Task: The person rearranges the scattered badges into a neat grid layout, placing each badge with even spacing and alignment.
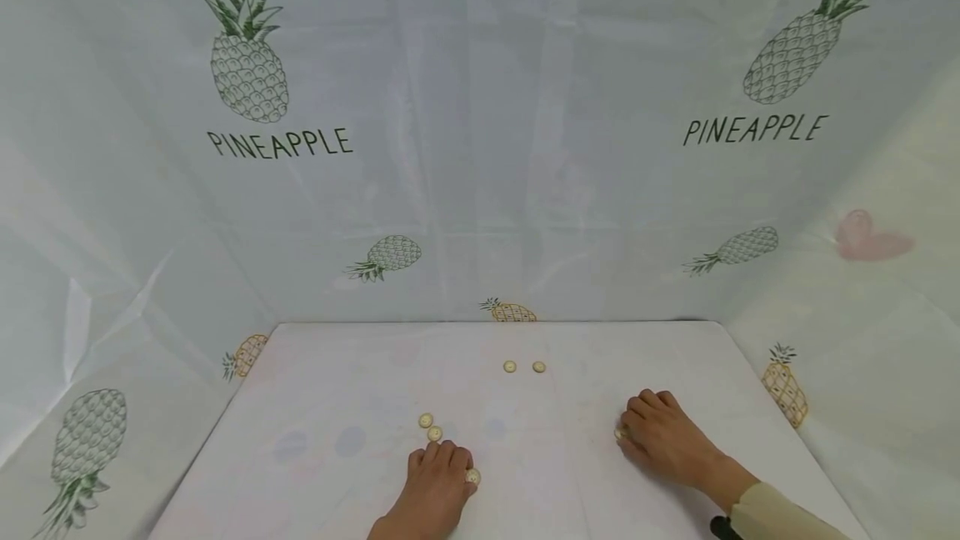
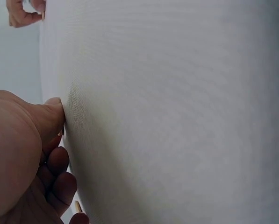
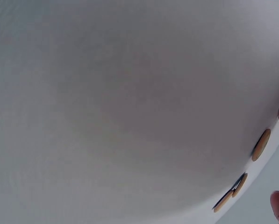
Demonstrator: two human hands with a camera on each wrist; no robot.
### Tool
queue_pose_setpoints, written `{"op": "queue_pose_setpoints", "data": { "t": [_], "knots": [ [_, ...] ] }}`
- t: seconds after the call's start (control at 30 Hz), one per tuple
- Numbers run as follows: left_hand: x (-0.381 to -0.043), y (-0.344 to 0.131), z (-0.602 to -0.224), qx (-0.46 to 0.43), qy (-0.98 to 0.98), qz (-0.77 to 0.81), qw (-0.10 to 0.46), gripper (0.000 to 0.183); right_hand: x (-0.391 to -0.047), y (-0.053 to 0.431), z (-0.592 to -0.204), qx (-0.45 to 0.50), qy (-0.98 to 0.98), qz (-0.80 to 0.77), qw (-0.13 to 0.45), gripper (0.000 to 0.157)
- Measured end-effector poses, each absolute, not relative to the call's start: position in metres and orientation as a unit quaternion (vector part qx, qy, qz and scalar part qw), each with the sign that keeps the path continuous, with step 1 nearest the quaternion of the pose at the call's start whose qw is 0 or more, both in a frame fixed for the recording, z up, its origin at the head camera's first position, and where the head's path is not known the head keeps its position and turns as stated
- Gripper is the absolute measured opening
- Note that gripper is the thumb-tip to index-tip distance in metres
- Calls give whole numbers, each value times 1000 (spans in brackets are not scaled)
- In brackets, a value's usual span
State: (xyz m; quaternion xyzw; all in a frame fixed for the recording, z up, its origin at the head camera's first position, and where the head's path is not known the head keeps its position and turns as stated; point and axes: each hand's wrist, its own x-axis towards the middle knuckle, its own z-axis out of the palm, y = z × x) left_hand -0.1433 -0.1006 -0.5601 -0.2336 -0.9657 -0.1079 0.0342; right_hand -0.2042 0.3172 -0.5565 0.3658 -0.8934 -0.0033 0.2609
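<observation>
My left hand (image 1: 431, 486) rests low at the centre of the white table, its thumb and forefinger pinching a small pale wooden disc (image 1: 472, 477) with dark marks on its face. In the left wrist view the thumb (image 2: 53, 114) is down at the surface beside the curled fingers. Further right, my right hand (image 1: 663, 440) grips another wooden disc (image 1: 619, 433), mostly hidden by its fingertips. Just beyond my left hand lie two discs close together, an upper disc (image 1: 426, 420) and a lower disc (image 1: 435, 433).
Two more discs, a left one (image 1: 510, 367) and a right one (image 1: 539, 367), lie side by side near the back of the table (image 1: 360, 382). A pineapple-printed cloth (image 1: 480, 148) hangs behind and on both sides of it.
</observation>
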Motion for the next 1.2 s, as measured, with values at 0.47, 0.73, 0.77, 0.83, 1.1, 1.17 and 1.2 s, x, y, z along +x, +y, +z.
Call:
{"op": "queue_pose_setpoints", "data": {
  "t": [0.47, 0.73, 0.77, 0.83, 1.1, 1.17, 1.2],
  "knots": [
    [-146, -102, -560, -235, -965, -113, 30, 29, -211, 315, -556, 380, -886, -20, 266, 28],
    [-146, -103, -560, -236, -964, -122, 28, 28, -213, 314, -554, 389, -883, -14, 263, 29],
    [-146, -103, -560, -236, -964, -122, 28, 28, -214, 314, -554, 391, -882, -10, 262, 28],
    [-147, -103, -560, -235, -964, -120, 27, 29, -215, 313, -554, 390, -884, -5, 258, 28],
    [-145, -103, -560, -235, -965, -116, 20, 29, -219, 306, -556, 378, -891, -31, 249, 23],
    [-144, -102, -560, -238, -964, -117, 20, 29, -222, 304, -557, 379, -887, -44, 261, 22],
    [-143, -102, -559, -239, -964, -116, 21, 29, -222, 302, -556, 379, -885, -48, 265, 22]
  ]
}}
